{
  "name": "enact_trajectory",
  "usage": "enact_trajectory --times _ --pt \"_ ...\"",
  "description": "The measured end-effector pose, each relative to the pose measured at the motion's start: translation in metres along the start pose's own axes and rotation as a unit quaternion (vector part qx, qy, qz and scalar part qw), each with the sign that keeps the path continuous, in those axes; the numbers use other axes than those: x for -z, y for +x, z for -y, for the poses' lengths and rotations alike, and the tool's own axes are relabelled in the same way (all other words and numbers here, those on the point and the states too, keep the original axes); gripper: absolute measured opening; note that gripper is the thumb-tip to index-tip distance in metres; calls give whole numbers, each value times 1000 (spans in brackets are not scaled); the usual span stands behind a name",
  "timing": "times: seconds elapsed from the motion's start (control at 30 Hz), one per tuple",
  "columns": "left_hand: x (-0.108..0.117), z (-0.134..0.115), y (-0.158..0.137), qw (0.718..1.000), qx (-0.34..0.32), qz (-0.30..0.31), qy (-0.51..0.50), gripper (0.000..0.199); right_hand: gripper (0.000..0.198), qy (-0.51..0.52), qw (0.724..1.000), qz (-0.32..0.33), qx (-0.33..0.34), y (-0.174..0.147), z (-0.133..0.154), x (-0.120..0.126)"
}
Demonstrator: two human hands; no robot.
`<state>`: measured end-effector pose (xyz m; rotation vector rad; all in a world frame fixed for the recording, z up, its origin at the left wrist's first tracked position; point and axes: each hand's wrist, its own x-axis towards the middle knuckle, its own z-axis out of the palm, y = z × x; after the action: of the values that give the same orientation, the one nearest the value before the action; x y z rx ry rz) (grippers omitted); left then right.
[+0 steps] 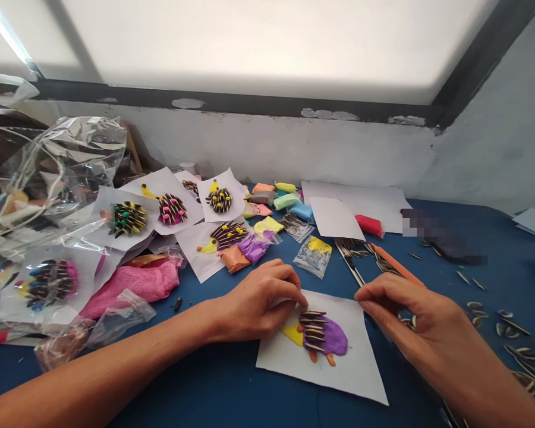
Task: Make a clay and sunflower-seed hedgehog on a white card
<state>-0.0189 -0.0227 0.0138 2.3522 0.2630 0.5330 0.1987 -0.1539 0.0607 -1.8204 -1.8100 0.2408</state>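
Observation:
A white paper card (339, 386) lies on the blue table, bearing a flattened clay hedgehog with a purple body (336, 339) and a yellow head (293, 335). Striped sunflower seeds (314, 333) stand in rows in the front half of the purple clay; orange feet are below. My left hand (267, 303) rests on the card's upper left with curled fingers, the tips beside the seeds; anything between them is hidden. At the card's right edge my right hand (414, 321) has thumb and forefinger pinched together. What they hold, if anything, I cannot make out. A slim metal tool (352, 266) reaches up to those fingertips.
Several finished hedgehog cards (189, 252) lie at the left near a pink cloth (138, 285) and clear plastic bags (84, 154). Coloured clay packets (234, 259) are in the middle. Loose seeds (524, 353) are scattered at right, and an orange-handled tool (396, 266) lies behind my right hand.

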Motion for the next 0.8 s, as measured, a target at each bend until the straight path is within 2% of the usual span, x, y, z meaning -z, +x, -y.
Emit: enact_trajectory --times 0.23,0.5,0.63,0.8 --pt "-1 1 0 1000 -3 -4 -2 25 16 15 999 34 -39 -1 -9 -12" --pt "0 1 0 1000 -8 -6 11 26 22 -84 995 55 15 -4 -17 -19" --pt "-1 0 0 1000 -9 -1 17 27 28 -135 989 25 52 -5 -14 -17" --pt "0 0 0 999 -11 11 28 34 22 -47 997 44 49 -7 -6 -17"
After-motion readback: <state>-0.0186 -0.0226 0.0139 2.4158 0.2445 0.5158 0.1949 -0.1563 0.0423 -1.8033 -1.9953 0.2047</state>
